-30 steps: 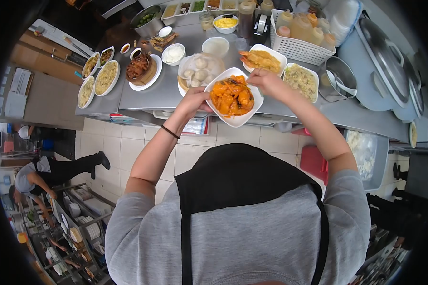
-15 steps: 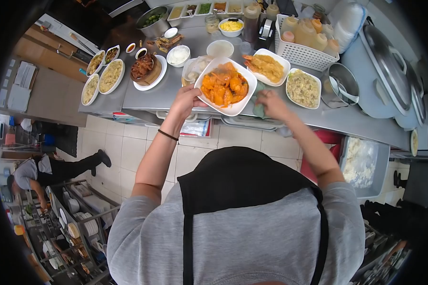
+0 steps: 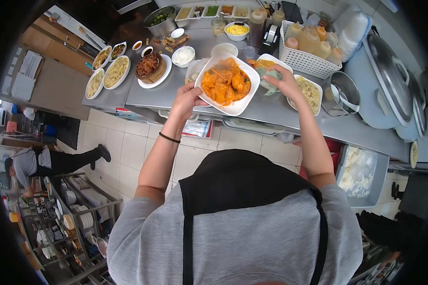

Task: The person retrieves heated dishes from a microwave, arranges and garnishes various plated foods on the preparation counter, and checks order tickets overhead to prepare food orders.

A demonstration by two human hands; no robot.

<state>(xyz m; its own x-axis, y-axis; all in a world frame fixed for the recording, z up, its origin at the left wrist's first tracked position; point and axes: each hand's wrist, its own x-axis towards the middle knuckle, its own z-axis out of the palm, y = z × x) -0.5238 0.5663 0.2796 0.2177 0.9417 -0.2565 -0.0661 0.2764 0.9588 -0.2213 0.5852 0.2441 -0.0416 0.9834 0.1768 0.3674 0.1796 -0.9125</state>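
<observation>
My left hand [image 3: 189,98] grips the left edge of a white square bowl [image 3: 245,99] filled with orange-sauced food [image 3: 226,83], held above the counter's front edge. On the bowl's right, my right hand [image 3: 286,83] is closed on a pale green cloth [image 3: 269,83]. The hand and cloth partly cover a white dish of yellow-sauced food [image 3: 272,61] behind them. Right of that hand stands a white bowl of fried rice [image 3: 311,94], partly hidden by my forearm. A small bowl of white food [image 3: 183,56] sits behind my left hand.
At left on the steel counter [image 3: 142,98] are rice dishes [image 3: 116,73] and a plate of brown glazed meat [image 3: 150,67]. A white basket of sauce bottles [image 3: 309,61], a metal pot [image 3: 340,97] and large lids stand at right. Another person [image 3: 57,160] works at far left.
My right hand, with the cloth, has risen from the counter's front edge to beside the bowl's right side. The bowl stays in my left hand, nearly in the same place.
</observation>
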